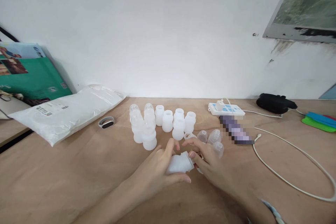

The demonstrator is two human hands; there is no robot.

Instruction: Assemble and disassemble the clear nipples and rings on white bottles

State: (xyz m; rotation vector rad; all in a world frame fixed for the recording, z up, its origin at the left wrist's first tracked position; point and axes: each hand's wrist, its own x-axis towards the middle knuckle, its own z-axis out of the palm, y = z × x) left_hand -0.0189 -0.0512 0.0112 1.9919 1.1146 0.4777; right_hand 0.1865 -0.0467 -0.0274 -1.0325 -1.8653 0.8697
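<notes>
Tilted on its side, a small white bottle lies in my left hand, thumb and fingers wrapped around its body. The thumb and curled fingers of my right hand press at the bottle's neck end; whether a small part is also pinched there is hidden. Just beyond my right fingers lie several clear domed caps, partly covered by that hand. Several open-necked white bottles stand upright ahead of my hands. To their left are several more bottles with clear domes on top.
On the left lie a white plastic mailing bag and a grey wristband. At the right are a power strip, a blurred-out phone, a looping white cable, a black pouch and coloured flat sheets. A wall bounds the table behind.
</notes>
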